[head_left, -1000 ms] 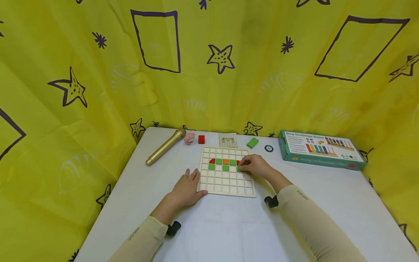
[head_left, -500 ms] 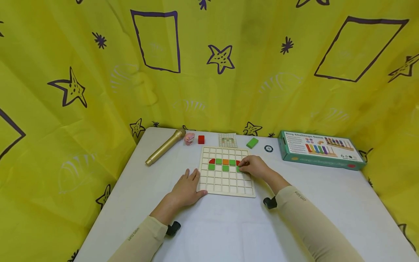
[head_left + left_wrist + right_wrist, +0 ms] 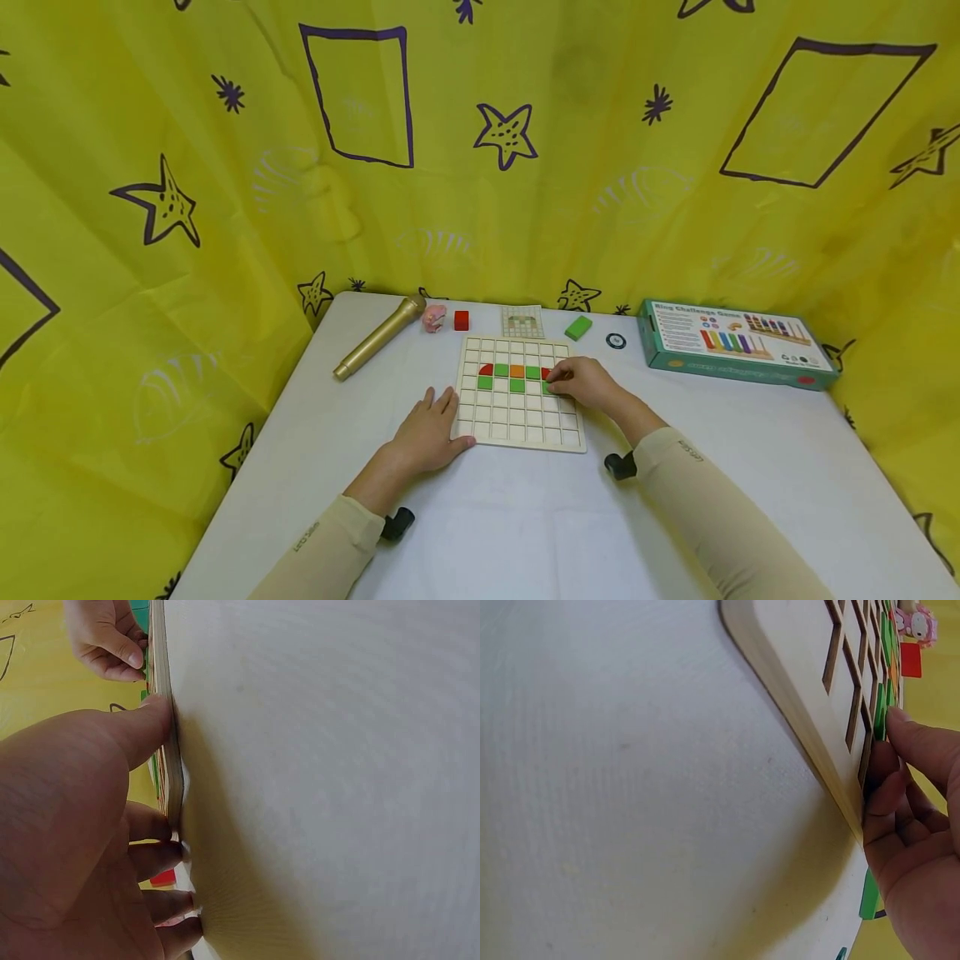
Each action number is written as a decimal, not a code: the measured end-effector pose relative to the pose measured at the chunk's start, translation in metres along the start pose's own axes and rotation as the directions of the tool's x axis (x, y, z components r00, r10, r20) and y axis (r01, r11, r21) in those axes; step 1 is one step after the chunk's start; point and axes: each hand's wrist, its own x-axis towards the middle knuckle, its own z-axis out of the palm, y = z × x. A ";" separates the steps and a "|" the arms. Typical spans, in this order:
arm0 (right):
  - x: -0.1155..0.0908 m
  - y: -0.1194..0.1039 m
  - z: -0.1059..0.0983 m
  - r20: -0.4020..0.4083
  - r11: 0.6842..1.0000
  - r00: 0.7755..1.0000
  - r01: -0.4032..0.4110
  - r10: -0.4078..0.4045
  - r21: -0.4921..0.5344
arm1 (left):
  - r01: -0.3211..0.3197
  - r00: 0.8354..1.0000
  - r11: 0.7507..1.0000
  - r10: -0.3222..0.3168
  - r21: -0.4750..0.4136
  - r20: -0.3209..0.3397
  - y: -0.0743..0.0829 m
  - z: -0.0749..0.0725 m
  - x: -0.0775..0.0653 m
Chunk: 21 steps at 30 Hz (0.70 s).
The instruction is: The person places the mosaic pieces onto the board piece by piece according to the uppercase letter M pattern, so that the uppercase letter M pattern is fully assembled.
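Note:
A pale wooden grid board (image 3: 517, 421) lies on the table with red, green and orange tiles set in two of its rows. My right hand (image 3: 588, 383) reaches over the board's right side, thumb and fingertips pinching a green tile (image 3: 547, 388) at the right end of the lower coloured row. In the right wrist view that tile (image 3: 880, 712) sits at the thumb tip, partly covered by the fingers. My left hand (image 3: 423, 433) rests at the board's left edge, thumb touching the near corner and fingers stretched out along the side.
Behind the board are a small pattern card (image 3: 522, 322), a red block (image 3: 461, 320), a pink figurine (image 3: 434, 317) and a gold microphone (image 3: 380, 337). To the right lie a green block (image 3: 578, 327), a dark round disc (image 3: 616, 340) and a game box (image 3: 738, 343). A yellow curtain (image 3: 450, 200) stands behind.

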 end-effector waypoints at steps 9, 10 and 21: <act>-0.005 0.004 -0.008 -0.014 1.000 1.000 -0.012 0.013 0.012 | -0.001 1.000 1.000 0.001 0.004 -0.001 0.000 0.000 0.000; -0.006 0.005 -0.009 -0.016 1.000 1.000 -0.014 0.014 0.005 | -0.002 1.000 1.000 0.002 0.003 -0.001 0.000 0.000 0.000; -0.015 0.018 -0.025 -0.036 1.000 0.999 -0.021 0.020 -0.019 | 0.003 1.000 1.000 -0.003 0.006 0.002 -0.001 0.000 0.000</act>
